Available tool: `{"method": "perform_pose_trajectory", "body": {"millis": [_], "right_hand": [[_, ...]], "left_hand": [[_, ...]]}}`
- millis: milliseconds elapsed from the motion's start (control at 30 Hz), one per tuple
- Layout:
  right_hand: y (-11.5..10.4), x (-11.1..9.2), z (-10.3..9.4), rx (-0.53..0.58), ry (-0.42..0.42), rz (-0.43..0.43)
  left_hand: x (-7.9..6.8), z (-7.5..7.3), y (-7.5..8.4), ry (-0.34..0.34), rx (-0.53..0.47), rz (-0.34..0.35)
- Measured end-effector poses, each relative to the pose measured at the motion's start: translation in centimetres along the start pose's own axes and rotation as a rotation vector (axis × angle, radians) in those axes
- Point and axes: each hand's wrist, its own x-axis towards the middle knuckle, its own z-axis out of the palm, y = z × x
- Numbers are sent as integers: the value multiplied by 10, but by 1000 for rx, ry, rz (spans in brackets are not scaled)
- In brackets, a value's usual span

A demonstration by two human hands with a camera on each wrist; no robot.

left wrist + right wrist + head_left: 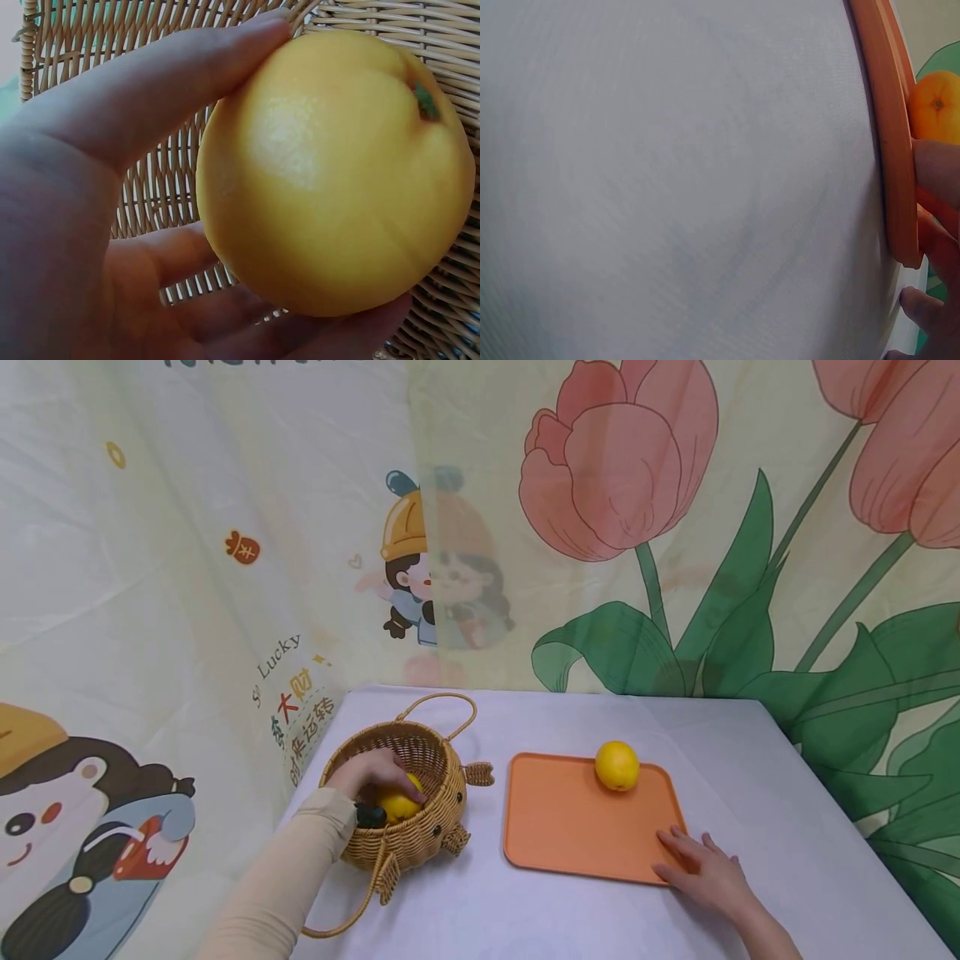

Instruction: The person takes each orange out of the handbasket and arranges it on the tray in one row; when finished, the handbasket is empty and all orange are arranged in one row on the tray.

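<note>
My left hand (378,774) reaches into a brown wicker basket (442,818) shaped like an animal. Its thumb and fingers curl around a round yellow fruit (337,180) with a small green stem in a dimple. Only part of that yellow fruit (401,806) shows in the head view. An orange tray (577,818) lies flat to the right of the basket, and an orange (617,766) sits near its far right corner. With fingers spread and relaxed, my right hand (705,872) rests at the tray's near right corner; its fingertips overlap the rim.
The basket has two loop handles, one standing at the far side (472,718) and one hanging down in front (352,927). A white cloth (570,918) covers the table. Printed curtains (465,527) hang behind and on the left.
</note>
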Motion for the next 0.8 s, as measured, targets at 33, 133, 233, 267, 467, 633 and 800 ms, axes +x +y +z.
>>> {"method": "perform_pose_trajectory", "body": {"millis": [33,133,233,267,467,633,800], "right_hand": [[0,0,0,2,-1,3],[0,-1,0,5,-3,7],[-1,-1,0,0,-3,9],[-1,0,0,-5,-2,7],[-3,-1,-1,-10,1,15],[-3,-1,-1,1,-1,16],[-3,-1,-1,-1,-6,20]], "left_hand": [[1,0,-1,17,-1,11],[2,1,-2,87,1,44],[4,1,-2,170,32,84],[4,1,-1,193,41,96],[6,0,0,243,37,108],[7,0,-2,219,40,120],[6,-1,-3,207,75,135]]}}
